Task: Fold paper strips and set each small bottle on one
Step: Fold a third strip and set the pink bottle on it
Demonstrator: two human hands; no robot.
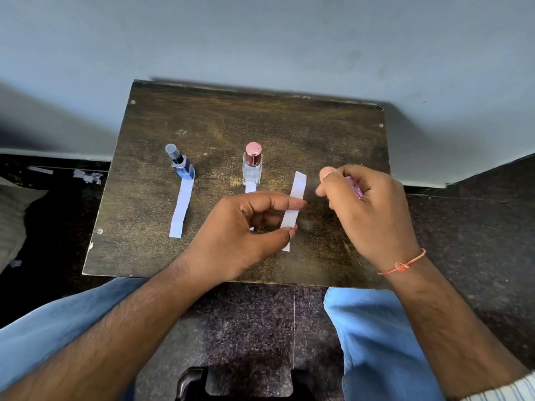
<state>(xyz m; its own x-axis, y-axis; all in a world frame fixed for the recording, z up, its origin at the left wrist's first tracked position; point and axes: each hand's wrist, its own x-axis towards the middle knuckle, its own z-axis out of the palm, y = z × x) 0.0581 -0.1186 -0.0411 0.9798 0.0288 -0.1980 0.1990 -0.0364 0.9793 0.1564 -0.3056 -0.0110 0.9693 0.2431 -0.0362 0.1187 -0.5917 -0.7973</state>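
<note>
Dark wooden table [220, 125] under both my hands. My left hand [240, 235] curls, thumb and forefinger touching third paper strip [295, 198]. My right hand [367, 209], just right of strip, grips small pink bottle [356, 190]. Beyond left hand: clear bottle [252, 169], blue bottle [183, 166], each standing on own strip.

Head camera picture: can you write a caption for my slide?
Two bottles stand on paper strips; the left hand holds a third strip while the right hand grips a pink bottle.
</note>
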